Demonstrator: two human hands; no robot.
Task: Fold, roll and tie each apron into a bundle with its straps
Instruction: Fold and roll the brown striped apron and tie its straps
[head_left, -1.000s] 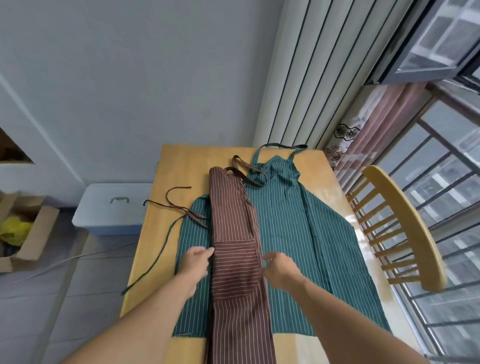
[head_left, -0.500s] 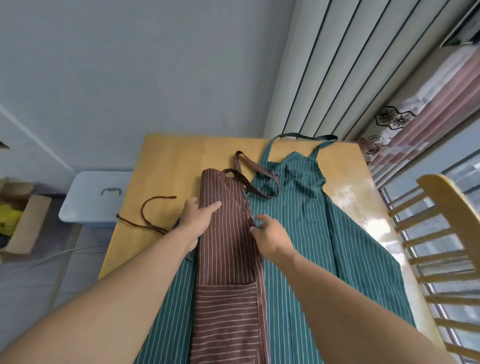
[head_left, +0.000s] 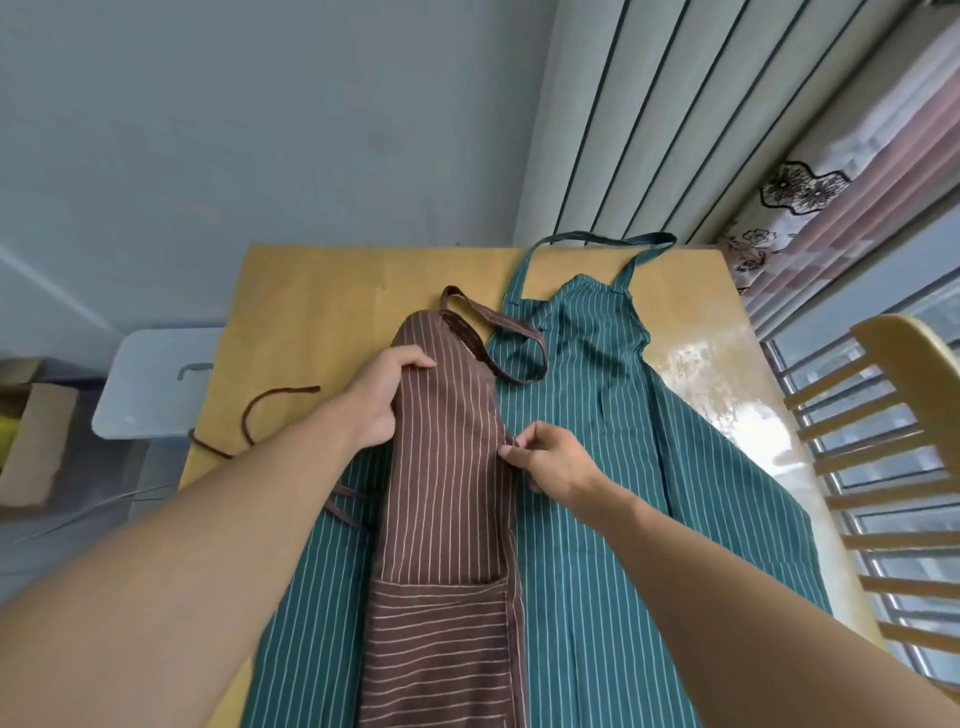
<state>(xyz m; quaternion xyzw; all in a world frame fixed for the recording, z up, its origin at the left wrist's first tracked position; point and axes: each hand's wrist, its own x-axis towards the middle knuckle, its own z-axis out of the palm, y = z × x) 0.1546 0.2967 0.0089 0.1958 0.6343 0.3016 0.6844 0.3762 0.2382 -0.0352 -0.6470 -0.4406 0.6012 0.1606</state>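
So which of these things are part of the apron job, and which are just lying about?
Job: brown striped apron, gripped by left hand and pinched by right hand; green striped apron; wooden table.
Lying about: wooden chair, grey plastic bin, cardboard box.

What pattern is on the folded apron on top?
Brown apron with thin pale stripes, clearest in the head view.

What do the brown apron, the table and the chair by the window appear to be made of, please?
Brown apron: woven cloth, probably cotton, matte; it creases softly along its folds.
Table: light wood or veneer, sealed and glossy; window glare shows near its right edge.
Chair: pale wood with spindles, smooth satin look.
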